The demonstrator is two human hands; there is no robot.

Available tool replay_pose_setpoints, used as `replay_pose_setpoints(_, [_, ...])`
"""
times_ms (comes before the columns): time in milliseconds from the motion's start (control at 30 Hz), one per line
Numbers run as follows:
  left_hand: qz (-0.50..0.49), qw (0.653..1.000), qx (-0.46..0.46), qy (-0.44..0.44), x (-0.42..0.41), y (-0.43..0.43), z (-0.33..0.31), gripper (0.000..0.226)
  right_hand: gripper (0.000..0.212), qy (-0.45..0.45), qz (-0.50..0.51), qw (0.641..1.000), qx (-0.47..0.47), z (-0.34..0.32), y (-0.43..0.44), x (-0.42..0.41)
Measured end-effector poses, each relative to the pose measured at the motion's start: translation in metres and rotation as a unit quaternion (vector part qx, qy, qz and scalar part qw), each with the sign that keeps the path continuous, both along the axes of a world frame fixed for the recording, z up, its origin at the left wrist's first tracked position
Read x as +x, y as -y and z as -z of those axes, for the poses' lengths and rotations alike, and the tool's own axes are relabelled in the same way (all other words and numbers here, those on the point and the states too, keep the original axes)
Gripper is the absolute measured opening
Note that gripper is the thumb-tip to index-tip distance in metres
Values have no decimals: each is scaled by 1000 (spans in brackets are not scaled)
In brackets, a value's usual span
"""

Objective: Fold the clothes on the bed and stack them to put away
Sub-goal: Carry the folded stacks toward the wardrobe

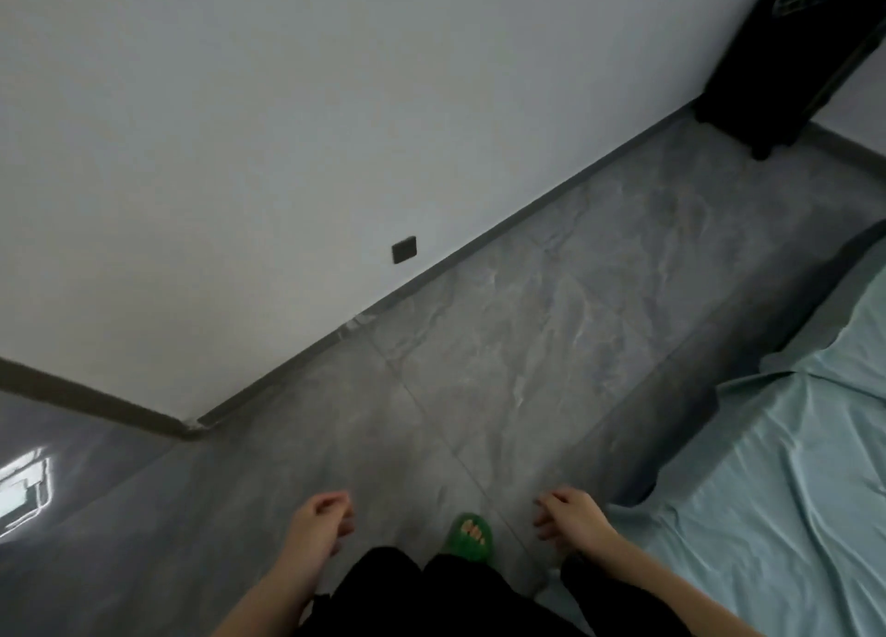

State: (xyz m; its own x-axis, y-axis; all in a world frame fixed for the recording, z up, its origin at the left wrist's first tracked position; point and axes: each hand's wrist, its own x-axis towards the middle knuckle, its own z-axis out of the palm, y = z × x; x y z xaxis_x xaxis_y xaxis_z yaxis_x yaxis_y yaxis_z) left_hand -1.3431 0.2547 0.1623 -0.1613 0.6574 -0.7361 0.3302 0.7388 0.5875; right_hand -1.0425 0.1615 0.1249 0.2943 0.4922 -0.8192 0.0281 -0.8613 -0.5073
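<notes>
Both hands low in frame over the grey marble-look tile floor [527, 348]: left hand [321, 521] and right hand [573, 516] hang with fingers loosely curled, holding nothing. Bed with a wrinkled pale green sheet [791, 468] fills the lower right, just beside the right hand. One green slipper [470, 538] bottom centre between the hands, small black wall socket [404, 250] mid-frame on the white wall [287, 133], black cabinet [776, 61] upper right.
</notes>
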Motion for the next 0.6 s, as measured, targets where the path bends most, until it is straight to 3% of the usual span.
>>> replay_pose_setpoints(433, [177, 984, 1, 1, 190, -267, 5, 7, 21, -24, 150, 986, 65, -28, -198, 134])
replay_pose_setpoints(600, [306, 951, -25, 14, 295, -361, 1, 8, 20, 17, 253, 967, 24, -31, -228, 187])
